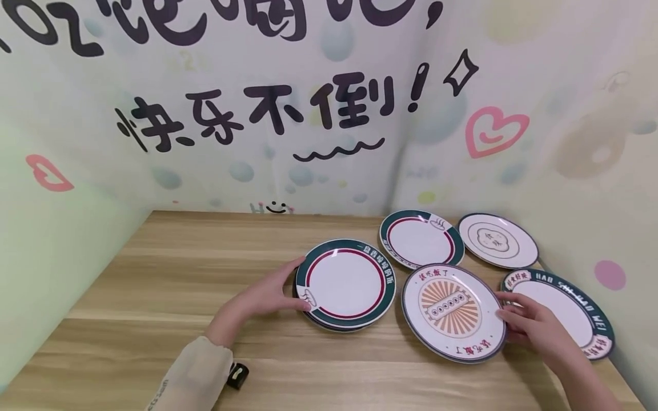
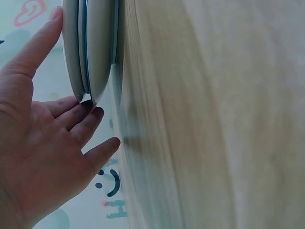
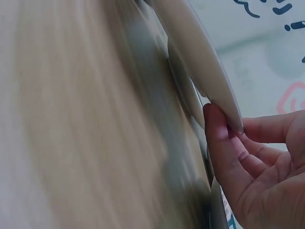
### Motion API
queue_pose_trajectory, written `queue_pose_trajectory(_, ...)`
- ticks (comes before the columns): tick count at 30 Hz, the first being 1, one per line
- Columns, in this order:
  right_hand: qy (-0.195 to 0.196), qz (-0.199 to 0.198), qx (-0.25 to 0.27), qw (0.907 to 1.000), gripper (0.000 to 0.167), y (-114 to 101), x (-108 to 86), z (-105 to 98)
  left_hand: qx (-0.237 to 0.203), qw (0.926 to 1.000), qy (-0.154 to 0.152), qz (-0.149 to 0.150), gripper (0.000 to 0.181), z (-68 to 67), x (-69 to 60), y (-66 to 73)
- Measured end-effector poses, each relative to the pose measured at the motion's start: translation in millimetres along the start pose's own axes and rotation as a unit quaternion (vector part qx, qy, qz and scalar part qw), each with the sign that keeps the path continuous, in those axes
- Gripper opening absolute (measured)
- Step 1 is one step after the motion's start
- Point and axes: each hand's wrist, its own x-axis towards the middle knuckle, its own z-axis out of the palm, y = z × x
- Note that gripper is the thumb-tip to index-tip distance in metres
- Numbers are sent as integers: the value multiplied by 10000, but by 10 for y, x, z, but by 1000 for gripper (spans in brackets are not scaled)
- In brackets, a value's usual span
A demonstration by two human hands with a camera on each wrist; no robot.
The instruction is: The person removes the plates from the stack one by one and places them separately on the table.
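My right hand (image 1: 534,325) pinches the right rim of a white plate (image 1: 452,313) with an orange sunburst and a dark edge. In the right wrist view, that tilted plate (image 3: 200,57) is seen edge-on, raised off the table between thumb and fingers. At the left rim of a stack of plates (image 1: 345,285), my left hand (image 1: 267,294) touches with thumb and fingertips. The top plate of this stack has a green border and a red ring. Seen from the left wrist, the stacked plates (image 2: 81,52) stand edge-on beside relaxed, fairly straight fingers.
Behind lie another green-bordered plate (image 1: 424,238) and a white plate with a grey emblem (image 1: 496,240). An oval green-edged plate (image 1: 560,308) lies under my right hand's side, near the right wall. The wooden table (image 1: 154,285) meets a printed cloth backdrop (image 1: 231,182).
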Motion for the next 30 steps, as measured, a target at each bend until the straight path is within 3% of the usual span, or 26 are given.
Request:
queue_pose_trajectory(12,-3,260,-70,9996,39,89,-75,-87,85,9999,-2,-55,110,-16,-12,-38)
queue_pose_trajectory(24,29,161,-138,9998,41,97,-81,-93,138,9999,-20,-79,110,-34,10,19)
queue_pose_trajectory(27,66,139,-453,9989,34,85,-79,-79,165,9998,-17,-75,110,-32,11,11)
queue_pose_trajectory(30,187,-46,-916,9956,43,65,-84,-63,159,9999,-19,-30,110,-19,19,-3)
